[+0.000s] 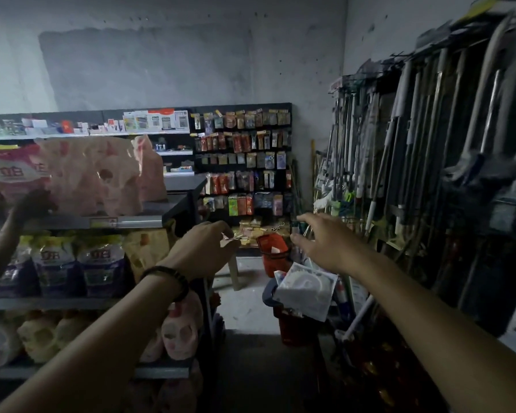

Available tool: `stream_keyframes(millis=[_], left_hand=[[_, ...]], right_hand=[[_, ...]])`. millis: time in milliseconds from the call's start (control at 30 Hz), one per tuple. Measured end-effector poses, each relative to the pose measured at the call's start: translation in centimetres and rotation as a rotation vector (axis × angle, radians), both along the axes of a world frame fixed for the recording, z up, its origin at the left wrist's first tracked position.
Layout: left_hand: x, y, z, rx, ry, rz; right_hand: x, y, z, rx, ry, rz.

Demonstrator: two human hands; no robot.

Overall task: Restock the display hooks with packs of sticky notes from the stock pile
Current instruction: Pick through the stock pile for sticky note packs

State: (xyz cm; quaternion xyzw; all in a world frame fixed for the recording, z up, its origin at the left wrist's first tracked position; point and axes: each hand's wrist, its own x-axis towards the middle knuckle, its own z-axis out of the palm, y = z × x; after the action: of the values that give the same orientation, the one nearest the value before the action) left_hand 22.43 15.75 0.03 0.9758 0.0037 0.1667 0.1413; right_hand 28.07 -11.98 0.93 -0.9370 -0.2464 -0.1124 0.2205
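Left hand [203, 248], right hand [325, 242] raised; sticky-note pile [258, 229] well beyond, between them.

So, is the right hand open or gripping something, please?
Open: the right hand has straight, spread fingers and holds nothing.

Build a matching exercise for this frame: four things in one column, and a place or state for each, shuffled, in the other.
Things
1. left hand
2. right hand
3. red basket
4. mops

Places or states
A. racked along the right wall
B. fingers spread, holding nothing
C. dark bracelet on its wrist
D. standing below the pegboard

Pairs: 1-C, 2-B, 3-D, 4-A
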Motion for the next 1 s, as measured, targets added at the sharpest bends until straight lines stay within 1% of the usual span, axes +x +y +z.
stream_keyframes(millis=[100, 267, 400, 567, 667, 900, 1000], left_hand=[[4.1, 1.7, -0.4, 0.005, 0.051, 0.019], [12.7, 3.5, -1.6, 0.024, 0.066, 0.029], [21.3, 4.6, -2.4, 0.032, 0.077, 0.053], [32.4, 6.6, -2.9, -0.003, 0.101, 0.085], [38.9, 8.1, -3.6, 0.003, 0.078, 0.087], [53.0, 15.2, -5.8, 0.037, 0.097, 0.132], [59.5, 19.0, -6.7, 0.063, 0.082, 0.114]], right_hand=[[4.7, 2.2, -0.8, -0.017, 0.032, -0.004], [14.4, 5.4, -2.4, -0.021, 0.035, 0.007], [23.1, 7.2, -3.3, -0.02, 0.041, 0.023], [34.8, 10.3, -3.3, -0.025, 0.075, 0.031], [41.5, 13.1, -3.4, -0.013, 0.081, 0.025], [56.2, 19.5, -5.5, 0.032, 0.121, 0.033], [62.4, 23.1, -6.7, 0.037, 0.112, 0.005]])
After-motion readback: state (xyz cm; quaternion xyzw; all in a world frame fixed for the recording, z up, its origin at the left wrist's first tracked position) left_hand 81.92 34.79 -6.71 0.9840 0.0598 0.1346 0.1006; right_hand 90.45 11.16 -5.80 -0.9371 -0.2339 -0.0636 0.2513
